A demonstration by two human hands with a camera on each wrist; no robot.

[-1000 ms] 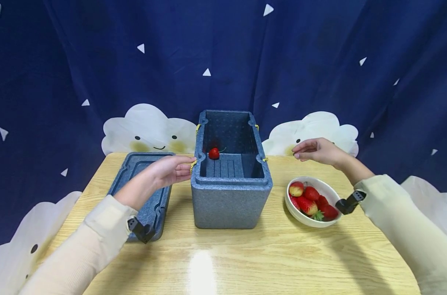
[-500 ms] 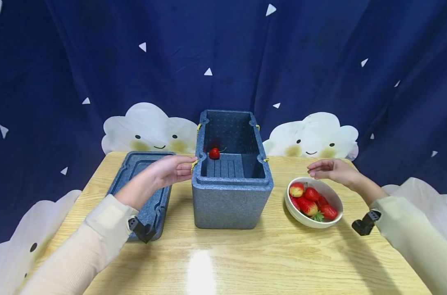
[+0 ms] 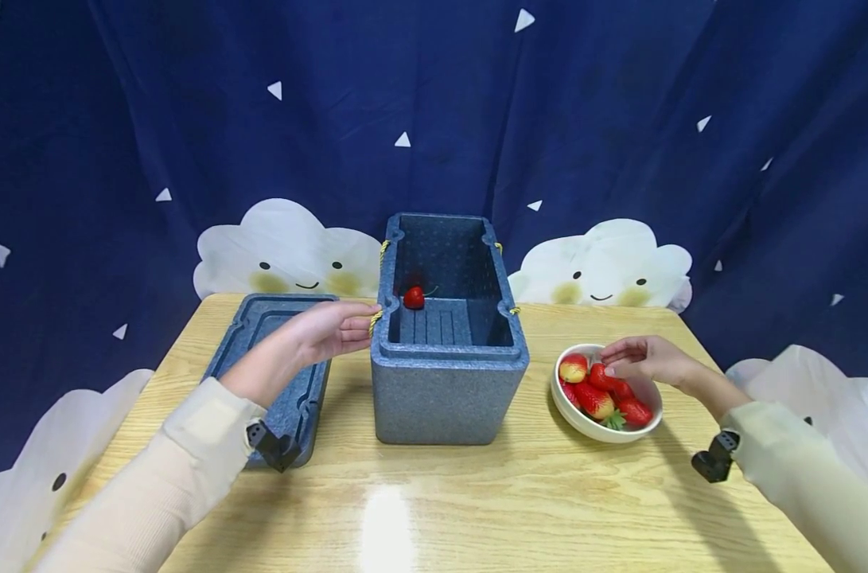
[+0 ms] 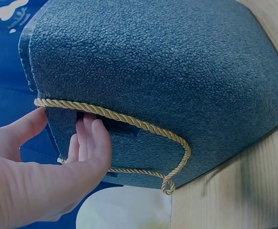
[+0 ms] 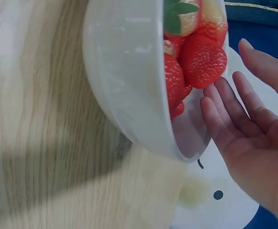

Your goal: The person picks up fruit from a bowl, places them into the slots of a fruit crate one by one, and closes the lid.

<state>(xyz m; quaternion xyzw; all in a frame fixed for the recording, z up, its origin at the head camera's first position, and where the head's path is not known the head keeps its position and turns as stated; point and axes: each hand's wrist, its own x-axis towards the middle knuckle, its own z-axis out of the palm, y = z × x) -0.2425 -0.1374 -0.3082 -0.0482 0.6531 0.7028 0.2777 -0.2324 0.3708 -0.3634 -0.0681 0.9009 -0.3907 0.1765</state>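
Lying in a white bowl [image 5: 124, 71], several red strawberries [image 5: 204, 62], some yellowish, one with green leaves showing. Bowl on table, right of the box, apart from it. Right hand [image 3: 651, 362] at bowl's far right side, fingertips right by one berry; contact can't tell. Nothing grasped: thumb and fingers apart, fingers loosely bent.

Blue-grey box [image 3: 434, 406] mid-table, upright, top uncovered. One red cherry [image 3: 414, 298] with stem inside, near left wall. Left hand [image 3: 336, 330] at box's left side: thumb tip at the top edge by the yellow rope [image 4: 148, 125], other fingers by the side wall near a dark recess. Fingers loose, not wrapped round anything; whether they press the wall, can't tell.

Matching blue-grey lid [image 3: 305, 398] flat on table, left of box, partly under left forearm in head view. Cream sleeves [image 3: 212, 438] on both arms, black device [image 3: 716, 457] at each wrist. Wood-grain table [image 3: 476, 501]. Behind: navy curtain [image 3: 434, 79], white triangles, smiling white clouds [image 3: 598, 267].
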